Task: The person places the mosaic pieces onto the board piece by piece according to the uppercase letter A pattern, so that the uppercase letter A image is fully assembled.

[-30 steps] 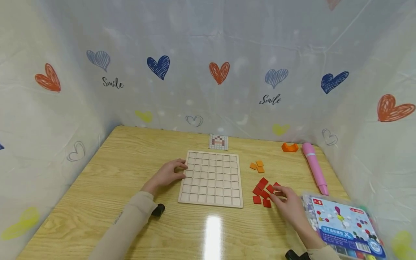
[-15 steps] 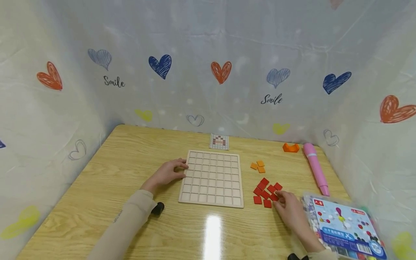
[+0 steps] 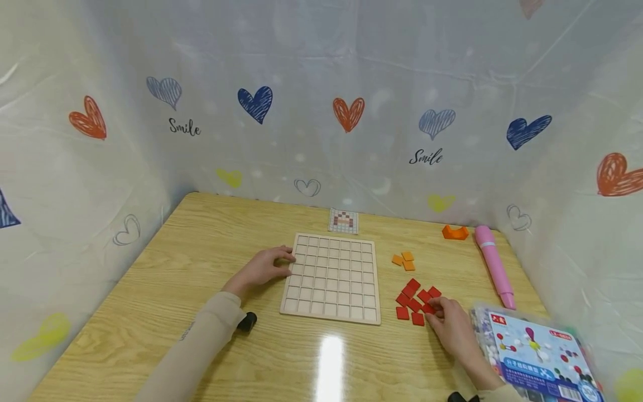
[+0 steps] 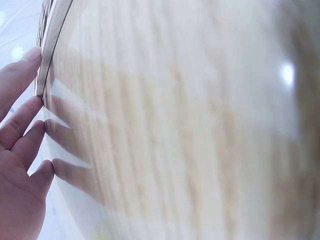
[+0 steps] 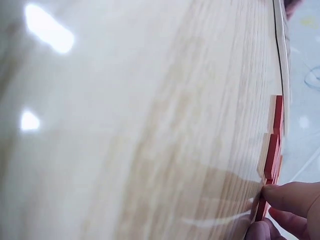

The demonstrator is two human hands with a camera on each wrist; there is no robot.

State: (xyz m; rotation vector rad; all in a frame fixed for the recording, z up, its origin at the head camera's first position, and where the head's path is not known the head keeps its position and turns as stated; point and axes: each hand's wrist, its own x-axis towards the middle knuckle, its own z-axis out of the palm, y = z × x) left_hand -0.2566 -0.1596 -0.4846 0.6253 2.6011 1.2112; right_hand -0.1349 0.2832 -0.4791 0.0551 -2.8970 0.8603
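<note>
My left hand [image 3: 263,267] rests at the left edge of a pale wooden grid board [image 3: 331,279], whose square cells hold nothing. In the left wrist view its fingertips lie along the board's edge [image 4: 55,40] and the table. On the right, my right hand [image 3: 454,329] pinches a red square tile [image 5: 261,206] at the near right of a loose group of flat red tiles [image 3: 413,304]. The thumb and index finger sit at that tile's edges, low against the table. Other red tiles [image 5: 271,156] stand just beyond the fingers in the right wrist view.
Several orange tiles [image 3: 408,266] lie behind the red ones. A small pattern card [image 3: 344,221] is beyond the board. At the right are an orange curved piece [image 3: 455,233], a pink microphone-shaped stick [image 3: 494,268] and a clear box with a blue label [image 3: 540,354]. Curtains enclose the table.
My right hand has drawn back slightly to the right, uncovering red tiles, and its fingers have settled on the nearest one. The left hand stays at the board. The head view has shifted a little.
</note>
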